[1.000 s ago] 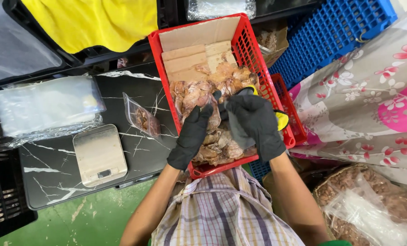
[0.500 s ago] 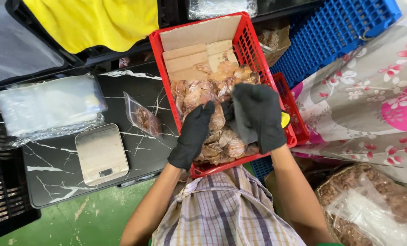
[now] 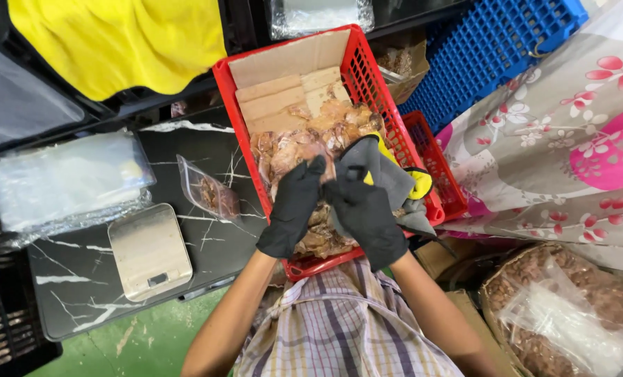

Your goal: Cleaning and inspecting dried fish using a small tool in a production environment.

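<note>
Two black-gloved hands, yours, sit over the near end of the red crate (image 3: 367,77). Left hand (image 3: 296,206): fingers curled loosely down onto the brown dried pieces (image 3: 304,143) heaped in the crate; whether they pinch anything, you cannot tell. Right hand (image 3: 367,209): fingers closed on a grey and yellow cloth (image 3: 395,178) draped over the crate's right rim. Cardboard lining (image 3: 290,84) shows at the crate's far end. Left of the crate, on the dark marble-patterned board (image 3: 207,139): one small clear bag (image 3: 210,192) of brown pieces, one steel scale (image 3: 149,251).
</note>
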